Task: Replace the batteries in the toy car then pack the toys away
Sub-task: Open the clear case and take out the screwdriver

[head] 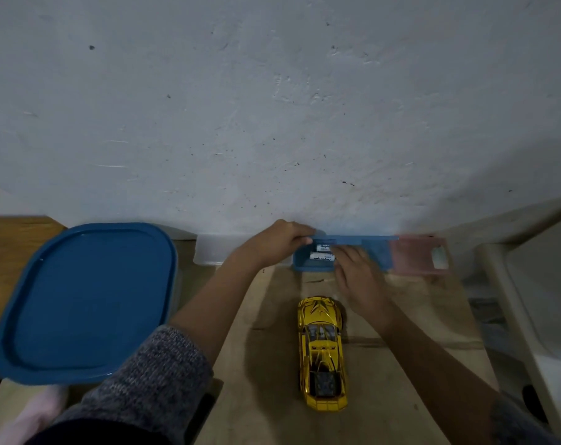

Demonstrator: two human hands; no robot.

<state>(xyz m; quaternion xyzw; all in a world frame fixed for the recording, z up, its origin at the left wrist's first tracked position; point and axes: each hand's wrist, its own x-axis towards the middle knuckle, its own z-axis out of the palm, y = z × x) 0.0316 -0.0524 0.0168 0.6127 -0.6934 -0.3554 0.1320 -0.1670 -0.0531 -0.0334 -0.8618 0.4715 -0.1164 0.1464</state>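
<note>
A shiny yellow toy car [321,351] stands on the wooden surface, nose toward the wall. Beyond it, against the wall, lies a long blue box [311,266] with its left end uncovered, and two white batteries [321,252] lie inside. My left hand [280,240] grips the box's left end. My right hand [358,274] reaches into the box over the batteries, blurred by motion, so I cannot tell whether its fingers hold anything. A blurred blue-and-pink sliding lid [411,255] sticks out to the right.
A large tub with a blue lid [86,300] fills the left side. A clear plastic container [208,250] sits by the wall between tub and box. A pale ledge [529,284] runs along the right. The grey wall rises just behind the box.
</note>
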